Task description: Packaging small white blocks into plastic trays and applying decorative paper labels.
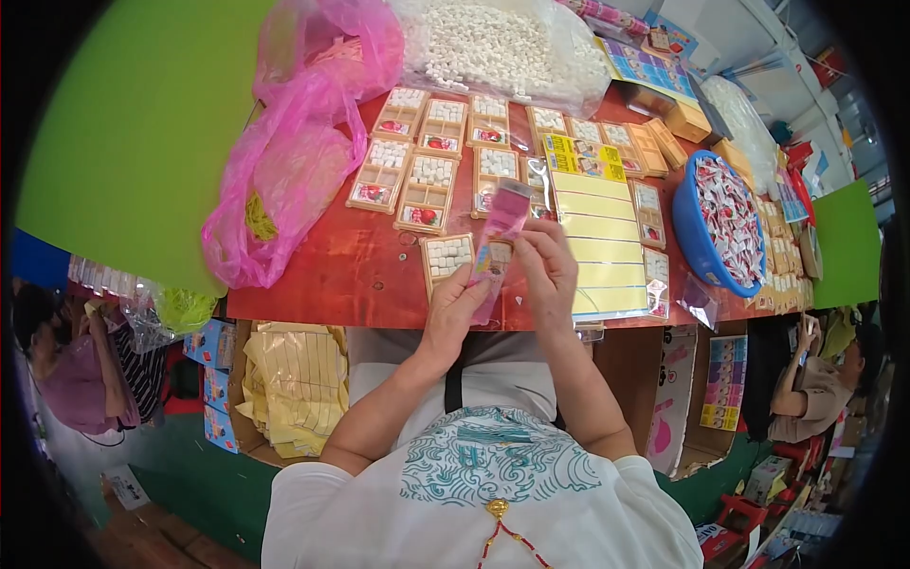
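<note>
My left hand [453, 311] is closed around the lower part of a long, narrow pink printed plastic packet [507, 211], thumb on top. My right hand [552, 267] pinches the packet's right side about halfway up; its fingertips partly hide that spot. The packet is tilted, its far end over the table. Just beyond my left hand is a small tan compartment tray [448, 254] with white pieces. A sheet with yellow panels [600, 247] lies to the right of my right hand. More such trays [425, 190] stand in rows beyond the packet, some partly hidden by it.
A pink plastic bag [284, 190] lies at left, beside a green panel [123, 123]. At the back is a clear bag of white pieces [502, 47]. A blue basin [690, 237] of wrapped sweets stands right. Below the red table [351, 284], a carton holds yellow sheets [294, 379]. People sit either side.
</note>
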### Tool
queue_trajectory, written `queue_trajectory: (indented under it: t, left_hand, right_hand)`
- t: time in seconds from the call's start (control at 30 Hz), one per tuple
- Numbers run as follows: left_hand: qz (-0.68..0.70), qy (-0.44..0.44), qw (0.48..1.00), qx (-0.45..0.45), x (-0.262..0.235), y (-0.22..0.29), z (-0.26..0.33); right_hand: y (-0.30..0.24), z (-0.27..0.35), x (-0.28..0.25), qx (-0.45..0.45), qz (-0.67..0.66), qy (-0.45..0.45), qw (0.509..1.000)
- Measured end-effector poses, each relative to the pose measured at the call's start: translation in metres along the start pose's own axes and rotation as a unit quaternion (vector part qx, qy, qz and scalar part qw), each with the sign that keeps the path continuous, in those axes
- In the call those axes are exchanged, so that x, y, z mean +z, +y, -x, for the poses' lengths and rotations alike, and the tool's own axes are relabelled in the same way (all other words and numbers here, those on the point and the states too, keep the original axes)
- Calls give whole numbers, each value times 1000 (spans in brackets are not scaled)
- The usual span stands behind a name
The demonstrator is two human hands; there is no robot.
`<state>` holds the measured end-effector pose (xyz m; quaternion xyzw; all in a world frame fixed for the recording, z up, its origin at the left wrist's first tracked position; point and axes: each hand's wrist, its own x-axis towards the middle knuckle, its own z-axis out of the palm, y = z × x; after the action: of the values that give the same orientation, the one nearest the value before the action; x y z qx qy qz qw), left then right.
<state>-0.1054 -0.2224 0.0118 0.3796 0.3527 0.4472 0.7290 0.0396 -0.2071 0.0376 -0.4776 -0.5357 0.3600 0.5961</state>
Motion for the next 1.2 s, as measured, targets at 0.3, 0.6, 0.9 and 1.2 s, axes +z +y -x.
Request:
queue_trajectory:
  t: [0.3,0.6,0.9,1.2]
  left_hand:
    - [-375,-43,919,111,-27,13,18]
    - [-555,-98,821,92,-44,34,51]
    - [-487,32,853,186,-64,22,57]
    - [-641,32,687,342,-44,-23,52]
  right_hand:
    - [-82,20,-3,-238,512,-156,810]
    - [-57,38,17,-278,455,-307,788]
    - [-47,10,-32,-119,313,-201,920]
    - [-16,-22,-31,187,13,-127,974]
